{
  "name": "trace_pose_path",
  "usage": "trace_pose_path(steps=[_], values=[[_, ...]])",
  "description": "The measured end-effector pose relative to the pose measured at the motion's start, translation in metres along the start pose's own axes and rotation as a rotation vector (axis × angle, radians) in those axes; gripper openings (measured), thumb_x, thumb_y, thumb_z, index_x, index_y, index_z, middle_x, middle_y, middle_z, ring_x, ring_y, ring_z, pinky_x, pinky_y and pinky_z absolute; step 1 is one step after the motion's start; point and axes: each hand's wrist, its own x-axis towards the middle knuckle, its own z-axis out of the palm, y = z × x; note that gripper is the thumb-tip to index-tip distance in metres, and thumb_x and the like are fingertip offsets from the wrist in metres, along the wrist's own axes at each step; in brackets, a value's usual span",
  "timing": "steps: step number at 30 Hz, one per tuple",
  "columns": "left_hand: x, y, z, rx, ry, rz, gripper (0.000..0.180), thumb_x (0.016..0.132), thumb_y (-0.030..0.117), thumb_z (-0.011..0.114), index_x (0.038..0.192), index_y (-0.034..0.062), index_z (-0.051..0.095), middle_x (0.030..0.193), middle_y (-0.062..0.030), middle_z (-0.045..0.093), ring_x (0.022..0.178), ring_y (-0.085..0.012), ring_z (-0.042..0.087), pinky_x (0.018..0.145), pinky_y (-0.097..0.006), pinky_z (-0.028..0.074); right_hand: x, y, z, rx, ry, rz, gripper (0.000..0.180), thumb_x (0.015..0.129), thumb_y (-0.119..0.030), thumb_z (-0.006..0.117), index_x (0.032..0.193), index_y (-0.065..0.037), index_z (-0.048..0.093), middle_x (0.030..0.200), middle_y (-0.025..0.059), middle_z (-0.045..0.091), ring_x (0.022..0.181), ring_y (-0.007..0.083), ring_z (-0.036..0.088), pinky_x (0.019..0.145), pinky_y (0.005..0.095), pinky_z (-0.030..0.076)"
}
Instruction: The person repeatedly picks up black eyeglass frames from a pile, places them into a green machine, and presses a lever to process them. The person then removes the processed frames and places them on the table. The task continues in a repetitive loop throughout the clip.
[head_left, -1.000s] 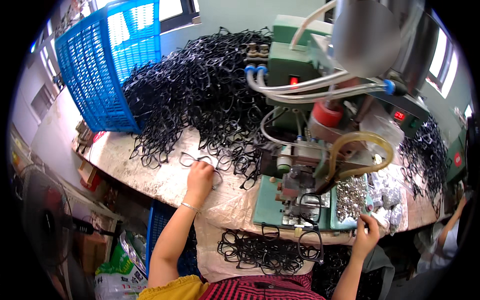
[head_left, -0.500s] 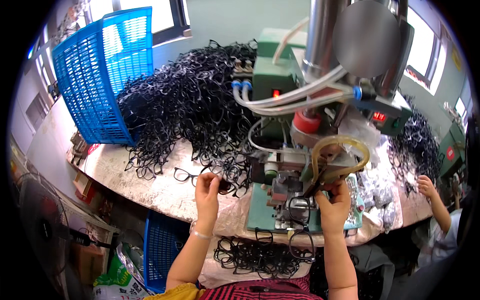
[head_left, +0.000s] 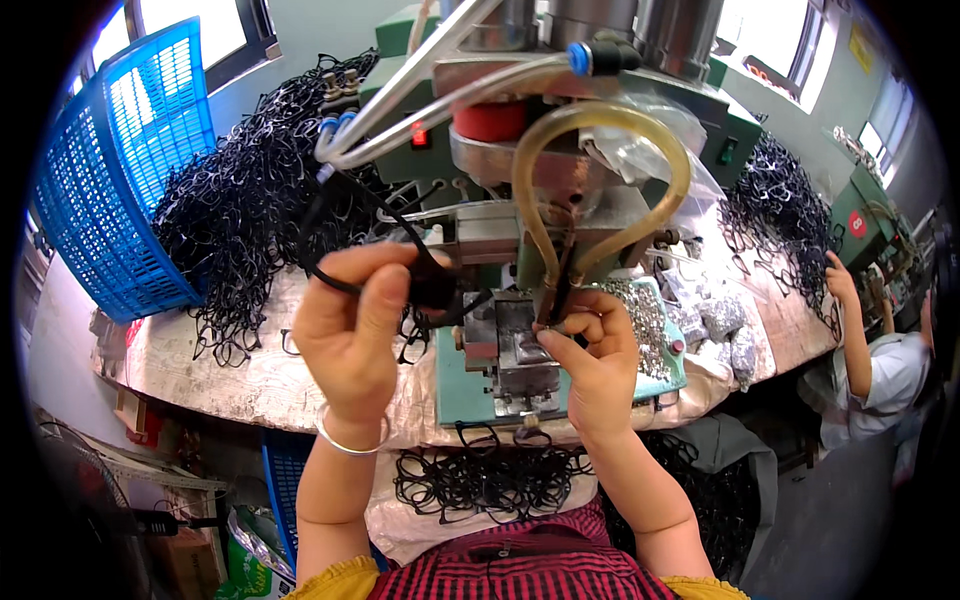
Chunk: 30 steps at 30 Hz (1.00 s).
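My left hand [head_left: 350, 325] is raised left of the press, fingers pinched on a black eyeglass frame [head_left: 432, 282], which is blurred by motion. Its rim loops above my fingers. My right hand [head_left: 598, 365] closes round the dark lower legs of a tweezer-like tool [head_left: 557, 270] topped by a big loop of yellowish tube. The tips of that tool are hidden by my fingers, just over the metal fixture [head_left: 522, 350] of the bench press. A small tray of tiny metal parts [head_left: 640, 330] lies right beside this hand.
A huge heap of black eyeglass frames [head_left: 250, 190] fills the back left, beside a tilted blue basket [head_left: 120, 180]. More frames [head_left: 490, 480] lie below the table edge, above my lap. Bagged parts [head_left: 715, 315] sit at right. A co-worker's hand [head_left: 838, 278] shows far right.
My left hand has lifted an eyeglass frame from the table's left and brought it toward the press. The frame that hung below my right hand is gone from there. The view has shifted.
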Motion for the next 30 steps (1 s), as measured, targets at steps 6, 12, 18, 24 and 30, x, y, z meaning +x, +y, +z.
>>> trace_pose_path(steps=[6,12,18,24,30], values=[[0.003,-0.002,0.001,-0.015,-0.009,0.004,0.017,0.098,0.010,0.061,0.107,-0.0047,0.063,0.096,-0.0140,0.071,0.084,-0.0144,0.068,0.070,-0.025,0.057,0.002,0.000,-0.007,-0.089,0.031,0.028,0.045,0.081,0.005,0.071,0.120,0.002,0.049,0.086,0.0033,0.063,0.086,0.0082,0.058,0.082,0.0221,0.045],[0.003,0.002,0.004,0.020,0.008,-0.003,0.017,0.096,0.009,0.063,0.107,-0.0043,0.064,0.096,-0.0147,0.071,0.081,-0.0148,0.067,0.071,-0.026,0.056,0.003,-0.009,0.003,0.004,0.016,0.067,0.047,0.083,0.004,0.068,0.126,0.003,0.047,0.097,0.0056,0.064,0.096,0.0120,0.059,0.090,0.0254,0.045],[-0.047,0.003,-0.010,0.457,-0.595,0.320,0.026,0.078,0.014,0.074,0.102,0.0060,0.071,0.101,-0.0070,0.072,0.078,-0.0224,0.060,0.087,-0.039,0.052,-0.033,-0.032,-0.040,-0.465,-0.206,-0.060,0.056,0.080,-0.004,0.072,0.133,0.002,0.054,0.130,0.0134,0.061,0.121,0.0230,0.058,0.104,0.0367,0.044],[-0.074,-0.042,0.016,0.439,-0.577,0.465,0.025,0.078,0.018,0.078,0.100,0.0094,0.071,0.108,-0.0026,0.071,0.079,-0.0208,0.057,0.089,-0.045,0.052,-0.028,0.021,-0.137,-1.465,0.209,-0.342,0.021,0.076,-0.010,0.076,0.093,-0.001,0.068,0.088,0.0124,0.064,0.093,0.0323,0.056,0.089,0.0434,0.044],[-0.071,-0.039,0.009,0.433,-0.619,0.411,0.027,0.077,0.015,0.073,0.103,0.0091,0.071,0.111,-0.0032,0.070,0.081,-0.0214,0.058,0.090,-0.045,0.051,0.013,0.021,-0.127,-1.367,0.222,-0.407,0.012,0.078,-0.007,0.074,0.081,-0.001,0.065,0.080,0.0106,0.063,0.084,0.0303,0.057,0.080,0.0403,0.045]])
